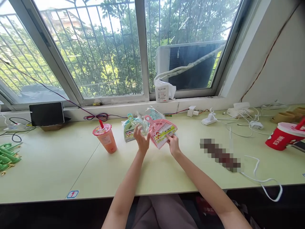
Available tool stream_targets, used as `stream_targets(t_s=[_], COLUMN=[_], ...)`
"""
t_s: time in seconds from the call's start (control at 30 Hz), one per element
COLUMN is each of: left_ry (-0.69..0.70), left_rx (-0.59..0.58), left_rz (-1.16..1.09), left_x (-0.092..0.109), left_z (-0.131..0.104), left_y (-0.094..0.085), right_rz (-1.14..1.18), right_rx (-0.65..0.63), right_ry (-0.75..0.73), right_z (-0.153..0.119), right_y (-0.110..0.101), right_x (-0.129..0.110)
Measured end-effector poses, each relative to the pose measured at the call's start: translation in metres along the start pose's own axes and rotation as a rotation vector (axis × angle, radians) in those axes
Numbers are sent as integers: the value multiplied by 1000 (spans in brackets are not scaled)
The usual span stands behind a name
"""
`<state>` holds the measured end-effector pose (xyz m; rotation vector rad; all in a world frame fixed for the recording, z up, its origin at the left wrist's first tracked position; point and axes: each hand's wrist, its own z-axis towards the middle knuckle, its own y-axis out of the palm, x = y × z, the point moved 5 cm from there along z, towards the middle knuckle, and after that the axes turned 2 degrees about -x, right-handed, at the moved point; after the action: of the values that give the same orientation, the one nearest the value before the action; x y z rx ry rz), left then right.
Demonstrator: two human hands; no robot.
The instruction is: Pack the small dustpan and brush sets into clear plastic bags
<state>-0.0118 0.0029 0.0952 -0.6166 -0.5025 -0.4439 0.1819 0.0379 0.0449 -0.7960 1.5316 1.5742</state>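
Observation:
My right hand (174,144) grips the lower right edge of a pink dustpan and brush set (159,127), wrapped in clear plastic with a yellow-green label. The set is tilted, its handle pointing up and left. At its left edge is my left hand (142,140), fingers raised and apart; whether the thumb touches the wrapper I cannot tell. Behind my left hand a green dustpan and brush set (130,128) lies on the table, also in plastic. Another wrapped set, pale blue (154,113), lies further back, partly hidden by the pink one.
An orange drink cup (106,140) with a red straw stands left of my hands. To the right are a pixelated strip (220,155), a white cable (259,178) and a red cup (282,138). Far left lie green plastic parts (8,157) and a dark tablet (47,114).

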Motion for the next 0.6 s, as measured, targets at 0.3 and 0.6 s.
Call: stream_targets(t_s=[0.3, 0.6], left_ry=[-562, -684], left_rx=[-641, -850], left_rz=[-1314, -1428], left_x=[-5, 26], left_z=[-5, -41], left_y=[43, 75], right_rz=[21, 26], right_rx=[-36, 141], right_ry=[-18, -130], right_z=[-6, 9], right_y=[9, -14], right_x=[2, -9])
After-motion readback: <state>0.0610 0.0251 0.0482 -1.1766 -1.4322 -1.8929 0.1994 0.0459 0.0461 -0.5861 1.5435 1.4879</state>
